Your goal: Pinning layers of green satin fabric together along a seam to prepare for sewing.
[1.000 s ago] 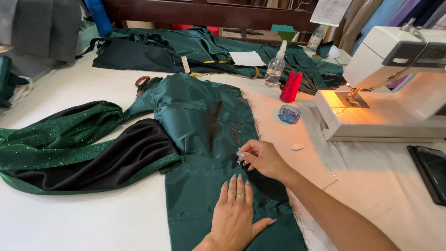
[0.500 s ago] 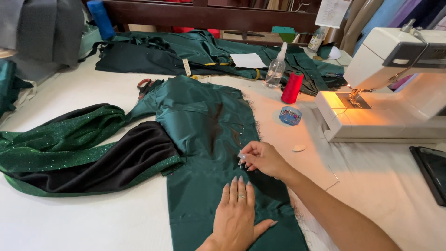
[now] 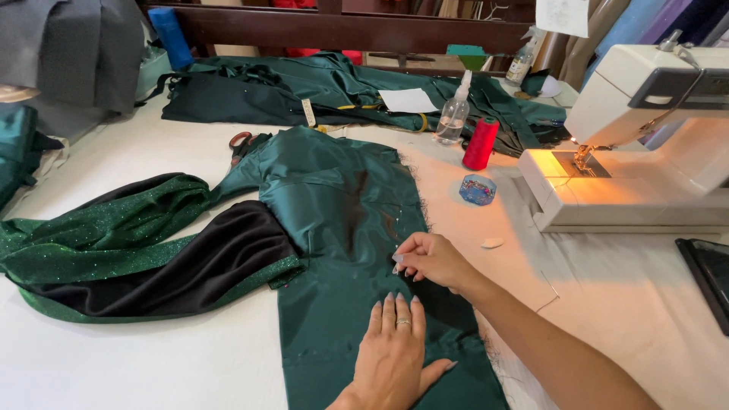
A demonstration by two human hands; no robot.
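Green satin fabric (image 3: 342,220), likely soft and slippery, lies on the bench (image 3: 114,364); left hand (image 3: 392,355) presses flat, right hand (image 3: 429,260) grip pinches narrowly at its frayed edge.

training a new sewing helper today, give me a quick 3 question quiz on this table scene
1. True or false: the left hand lies flat on the dark green satin fabric.
2. What does the right hand do? A) pinches at the fabric with its fingertips B) holds the scissors C) lifts the red thread spool
3. Which object stands between the spray bottle and the sewing machine?

Key
1. True
2. A
3. The red thread spool
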